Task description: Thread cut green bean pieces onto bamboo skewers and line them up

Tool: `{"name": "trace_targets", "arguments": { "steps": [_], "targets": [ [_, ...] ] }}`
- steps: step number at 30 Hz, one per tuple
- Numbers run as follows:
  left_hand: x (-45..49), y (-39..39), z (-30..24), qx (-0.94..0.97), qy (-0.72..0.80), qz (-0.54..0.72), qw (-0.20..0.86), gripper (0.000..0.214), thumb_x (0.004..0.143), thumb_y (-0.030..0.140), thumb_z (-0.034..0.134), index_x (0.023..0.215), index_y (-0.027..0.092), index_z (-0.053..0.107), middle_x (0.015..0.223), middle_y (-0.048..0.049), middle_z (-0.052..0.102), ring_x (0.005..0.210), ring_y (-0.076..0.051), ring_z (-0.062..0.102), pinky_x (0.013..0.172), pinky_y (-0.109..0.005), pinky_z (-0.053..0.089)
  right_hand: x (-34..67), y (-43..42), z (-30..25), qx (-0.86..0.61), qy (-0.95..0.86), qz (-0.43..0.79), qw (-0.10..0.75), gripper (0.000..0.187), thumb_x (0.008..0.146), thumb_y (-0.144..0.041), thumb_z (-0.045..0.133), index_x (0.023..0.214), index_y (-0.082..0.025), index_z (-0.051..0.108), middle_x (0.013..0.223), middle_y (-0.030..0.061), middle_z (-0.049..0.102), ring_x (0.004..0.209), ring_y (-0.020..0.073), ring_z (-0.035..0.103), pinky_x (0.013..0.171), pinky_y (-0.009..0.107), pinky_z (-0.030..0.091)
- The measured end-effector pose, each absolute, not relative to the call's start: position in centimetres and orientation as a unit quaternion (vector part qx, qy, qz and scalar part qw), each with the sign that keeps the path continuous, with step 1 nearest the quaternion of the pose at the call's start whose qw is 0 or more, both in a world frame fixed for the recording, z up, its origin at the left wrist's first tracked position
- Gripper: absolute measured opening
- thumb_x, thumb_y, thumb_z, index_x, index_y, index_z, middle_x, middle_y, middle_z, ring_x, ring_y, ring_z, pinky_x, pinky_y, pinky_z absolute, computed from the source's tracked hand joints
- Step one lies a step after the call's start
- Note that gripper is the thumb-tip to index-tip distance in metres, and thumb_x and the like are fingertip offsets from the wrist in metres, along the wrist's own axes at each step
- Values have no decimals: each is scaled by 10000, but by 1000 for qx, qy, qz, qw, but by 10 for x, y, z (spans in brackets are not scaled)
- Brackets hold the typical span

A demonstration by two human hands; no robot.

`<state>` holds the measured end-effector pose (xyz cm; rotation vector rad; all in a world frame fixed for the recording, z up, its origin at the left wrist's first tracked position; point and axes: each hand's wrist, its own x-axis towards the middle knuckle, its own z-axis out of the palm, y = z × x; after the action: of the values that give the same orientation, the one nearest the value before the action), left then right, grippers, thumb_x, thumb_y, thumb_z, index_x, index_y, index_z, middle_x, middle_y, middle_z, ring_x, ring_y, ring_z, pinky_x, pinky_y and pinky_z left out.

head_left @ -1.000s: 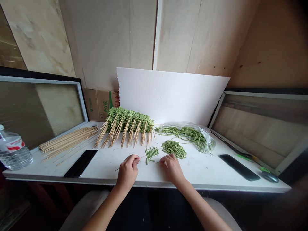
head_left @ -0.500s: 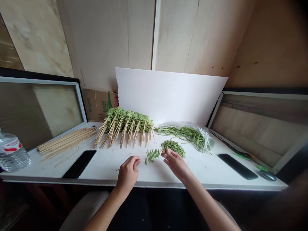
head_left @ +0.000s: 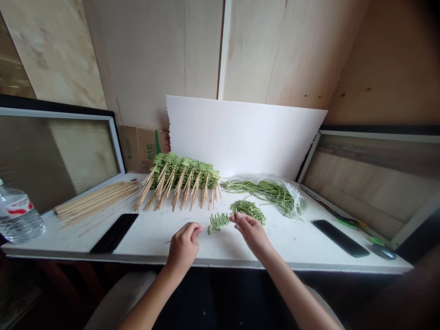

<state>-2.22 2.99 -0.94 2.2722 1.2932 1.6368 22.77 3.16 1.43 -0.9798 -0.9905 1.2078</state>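
My left hand [head_left: 185, 240] is closed around a bamboo skewer, whose thin blunt end [head_left: 167, 242] pokes out to the left of the fist. Several cut green bean pieces [head_left: 218, 222] sit crosswise in a row along the skewer, to the right of that hand; one piece [head_left: 209, 229] hangs apart, nearest the fist. At the far end of the row, my right hand [head_left: 253, 233] has thumb and fingers pinched on a small bean piece [head_left: 235, 211]. Just behind the right hand lies a pile of cut bean pieces [head_left: 248, 208].
Finished bean skewers [head_left: 185, 169] are stacked at the back, sticks forward. Loose skewers [head_left: 98, 201] lie left, beside a black phone [head_left: 114, 233] and a water bottle [head_left: 19, 213]. Long beans [head_left: 268, 190] spill from a plastic bag [head_left: 298, 201]. Another dark phone [head_left: 340, 237] and a mouse [head_left: 383, 251] lie right.
My right fingers have drawn closer together at the skewer's tip, in a tighter pinch. The left hand stays in place; the view has shifted slightly.
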Motion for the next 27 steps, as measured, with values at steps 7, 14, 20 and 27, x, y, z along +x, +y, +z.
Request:
{"name": "trace_targets", "arguments": {
  "steps": [7, 14, 20, 27],
  "targets": [
    [-22, 29, -10, 736, 417, 532, 29, 211, 960, 109, 466, 897, 218, 635, 820, -36, 739, 744, -193, 724, 666, -272, 520, 225, 30, 18, -438, -464, 487, 596, 441, 804, -656, 719, 942, -238, 755, 1088, 131, 785, 1162, 327, 682, 941, 432, 542],
    [-22, 29, -11, 737, 423, 526, 33, 211, 950, 96, 472, 897, 217, 638, 828, -31, 741, 756, -192, 728, 670, -266, 521, 223, 27, 23, -432, -455, 499, 597, 404, 785, -619, 753, 934, -243, 761, 1059, 117, 789, 1108, 308, 696, 918, 407, 544],
    [-23, 28, -10, 736, 424, 526, 25, 217, 933, 78, 476, 894, 215, 640, 828, -35, 748, 757, -195, 733, 675, -271, 530, 224, 28, 19, -433, -448, 484, 615, 375, 782, -575, 789, 928, -230, 798, 991, 103, 799, 1000, 277, 699, 890, 397, 528],
    [-22, 26, -8, 740, 417, 527, 20, 250, 905, 40, 464, 880, 215, 640, 817, -35, 748, 762, -196, 743, 675, -269, 548, 227, 25, 17, -472, -492, 403, 610, 362, 826, -567, 756, 943, -231, 823, 986, 94, 803, 856, 236, 664, 862, 390, 516]
  ]
}}
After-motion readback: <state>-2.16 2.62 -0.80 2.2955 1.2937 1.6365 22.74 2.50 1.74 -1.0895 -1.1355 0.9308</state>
